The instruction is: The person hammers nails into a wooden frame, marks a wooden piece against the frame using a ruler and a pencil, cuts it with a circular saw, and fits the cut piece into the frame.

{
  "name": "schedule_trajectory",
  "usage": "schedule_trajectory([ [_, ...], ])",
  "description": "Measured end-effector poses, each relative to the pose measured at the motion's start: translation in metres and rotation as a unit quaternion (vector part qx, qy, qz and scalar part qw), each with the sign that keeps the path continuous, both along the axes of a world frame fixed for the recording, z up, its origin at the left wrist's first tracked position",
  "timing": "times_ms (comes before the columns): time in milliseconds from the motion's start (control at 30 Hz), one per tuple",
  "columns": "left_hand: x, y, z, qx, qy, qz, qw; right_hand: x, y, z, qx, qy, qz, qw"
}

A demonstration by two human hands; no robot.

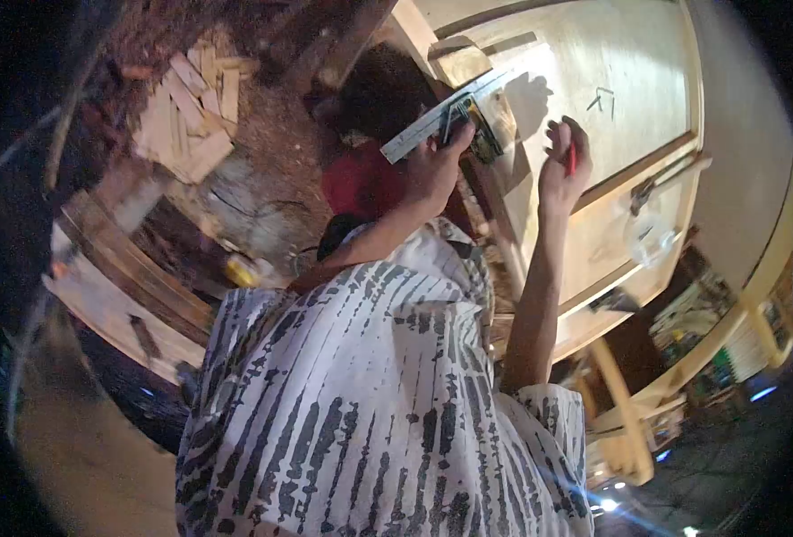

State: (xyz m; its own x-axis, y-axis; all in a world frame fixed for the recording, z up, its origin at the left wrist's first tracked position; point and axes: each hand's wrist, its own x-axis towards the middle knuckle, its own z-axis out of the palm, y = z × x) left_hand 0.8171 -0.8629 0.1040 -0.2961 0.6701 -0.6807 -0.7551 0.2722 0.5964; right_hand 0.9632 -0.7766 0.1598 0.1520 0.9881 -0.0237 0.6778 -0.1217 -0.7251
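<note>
My left hand (437,170) is closed round a metal square (414,132) and a dark tool with a yellow edge (477,125), which lie over small wood blocks (461,63) at the edge of a pale wooden panel (584,45). To the right, my right hand (565,170) is raised over the panel's frame with a red pencil-like object (572,159) between its curled fingers. Several small dark pieces (601,101) lie on the panel beyond it.
A pile of wood offcuts (191,112) lies on the floor at the upper left. Wooden boards (137,259) stand at the left. A clear plastic bag or container (652,242) rests on the frame at the right, near a cluttered shelf (710,336).
</note>
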Motion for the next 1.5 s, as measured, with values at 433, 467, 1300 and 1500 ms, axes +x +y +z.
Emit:
schedule_trajectory([
  [433,-0.089,-0.002,0.019,-0.053,0.137,0.077,0.986,-0.099,0.075,-0.035,-0.170,0.305,0.029,0.937],
  [467,-0.087,0.000,0.023,-0.036,0.170,0.078,0.982,-0.100,0.076,-0.036,-0.174,0.326,0.026,0.929],
  [1300,-0.094,-0.020,0.047,-0.073,0.281,0.081,0.953,-0.121,0.051,-0.010,-0.198,0.319,0.055,0.925],
  [1500,-0.093,-0.022,0.047,-0.081,0.261,0.093,0.957,-0.122,0.050,-0.005,-0.213,0.314,0.058,0.924],
])
